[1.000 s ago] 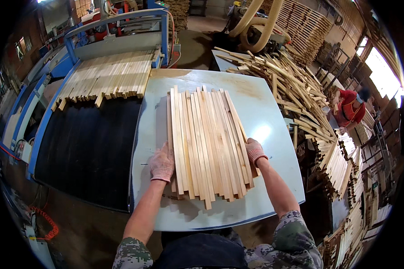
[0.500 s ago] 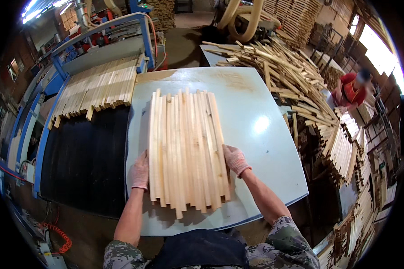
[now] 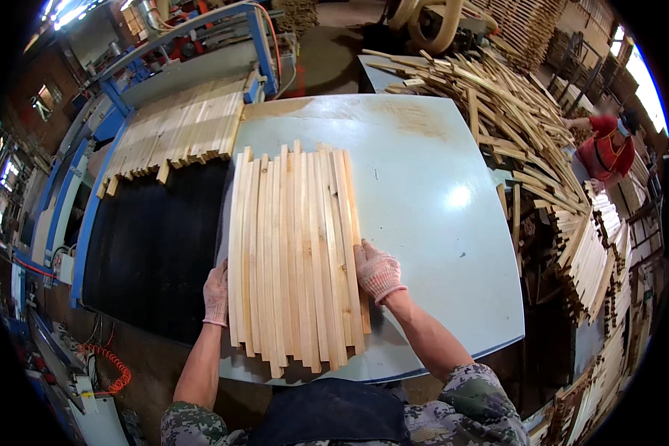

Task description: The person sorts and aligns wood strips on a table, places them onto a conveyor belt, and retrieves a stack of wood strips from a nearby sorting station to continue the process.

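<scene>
Standing at a pale tabletop (image 3: 438, 223), alongside a black conveyor belt (image 3: 152, 245) on the left, with a heap of loose wood (image 3: 509, 123) sprawling at far right. Holding a bundle of pale wooden strips (image 3: 290, 260) side by side over the tabletop's left part, close to the belt; not showing clearly whether resting or hanging just above. Facing a similar row of strips (image 3: 178, 126) farther up the belt. Bracing the bundle's left edge with the gloved left hand (image 3: 215, 295), its right edge with the gloved right hand (image 3: 380, 272). Gripping between both sets of fingers, but hiding any hold underneath, so impossible to tell. Risking buckling mid-bundle by squeezing too hard, shedding outer strips by easing off on one side, or snagging uneven ends by twisting.
</scene>
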Tool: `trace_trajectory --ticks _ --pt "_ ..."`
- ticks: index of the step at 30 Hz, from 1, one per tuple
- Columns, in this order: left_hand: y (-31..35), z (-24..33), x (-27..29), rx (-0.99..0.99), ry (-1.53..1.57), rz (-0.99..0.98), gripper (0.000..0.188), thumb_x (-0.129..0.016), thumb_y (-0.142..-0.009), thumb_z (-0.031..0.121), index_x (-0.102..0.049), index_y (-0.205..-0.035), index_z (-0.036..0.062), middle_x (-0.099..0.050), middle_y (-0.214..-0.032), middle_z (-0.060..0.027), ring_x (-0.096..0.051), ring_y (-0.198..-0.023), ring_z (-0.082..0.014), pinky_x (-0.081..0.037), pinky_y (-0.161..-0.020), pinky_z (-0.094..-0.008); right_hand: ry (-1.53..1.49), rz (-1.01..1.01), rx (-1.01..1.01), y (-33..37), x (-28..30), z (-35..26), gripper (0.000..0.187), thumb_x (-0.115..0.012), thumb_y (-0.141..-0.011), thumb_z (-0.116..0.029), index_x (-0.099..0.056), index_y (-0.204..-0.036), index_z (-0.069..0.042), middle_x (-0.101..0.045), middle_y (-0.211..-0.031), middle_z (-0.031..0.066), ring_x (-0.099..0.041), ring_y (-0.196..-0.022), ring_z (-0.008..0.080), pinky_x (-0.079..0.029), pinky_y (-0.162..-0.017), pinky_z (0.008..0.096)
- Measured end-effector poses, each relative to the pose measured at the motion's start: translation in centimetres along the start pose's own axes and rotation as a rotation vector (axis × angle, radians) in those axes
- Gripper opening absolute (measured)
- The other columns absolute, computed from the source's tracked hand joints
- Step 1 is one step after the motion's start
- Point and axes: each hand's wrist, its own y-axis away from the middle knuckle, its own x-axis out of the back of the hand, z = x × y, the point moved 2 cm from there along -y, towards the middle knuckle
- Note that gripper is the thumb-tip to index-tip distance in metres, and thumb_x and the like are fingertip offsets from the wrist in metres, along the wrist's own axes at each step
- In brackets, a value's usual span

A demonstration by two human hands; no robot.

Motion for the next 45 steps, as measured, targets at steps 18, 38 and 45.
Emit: trace_trajectory --ticks 18,38,45 --pt "-0.3 10.6 1.4 -0.014 -0.481 -0.367 0.068 -0.073 -0.093 0.048 -0.053 -0.146 0.0101 -0.071 -0.130 -0.0209 -0.068 -0.121 -0.0370 -0.053 -0.105 -0.0445 0.139 -0.019 -0.053 4.4 2.4 -6.8 0.075 -0.059 -0.093 -0.065 -0.074 -0.104 0.008 -0.075 -0.094 0.0294 -0.074 -0.097 0.0432 -0.057 -0.088 0.0472" --pt "5.9 21.3 -9.4 -0.033 0.404 -0.417 0.068 -0.075 -0.092 0.020 -0.048 -0.150 -0.0007 -0.066 -0.134 -0.0209 -0.064 -0.123 -0.0280 -0.051 -0.107 -0.0424 -0.119 0.267 -0.073 6.6 12.7 4.4 0.065 -0.073 -0.086 -0.061 -0.071 -0.089 0.004 -0.072 -0.081 0.0242 -0.073 -0.081 0.0370 -0.057 -0.079 0.0451" --pt "6.9 23.9 -24.8 -0.112 0.183 -0.442 0.089 -0.078 -0.088 0.037 -0.037 -0.155 -0.0043 -0.050 -0.150 -0.0327 -0.048 -0.143 -0.0399 -0.041 -0.119 -0.0481 -0.159 0.350 -0.224 4.2 19.3 19.5 0.066 -0.072 -0.091 -0.060 -0.072 -0.088 0.005 -0.070 -0.076 0.0238 -0.070 -0.073 0.0333 -0.055 -0.071 0.0444"
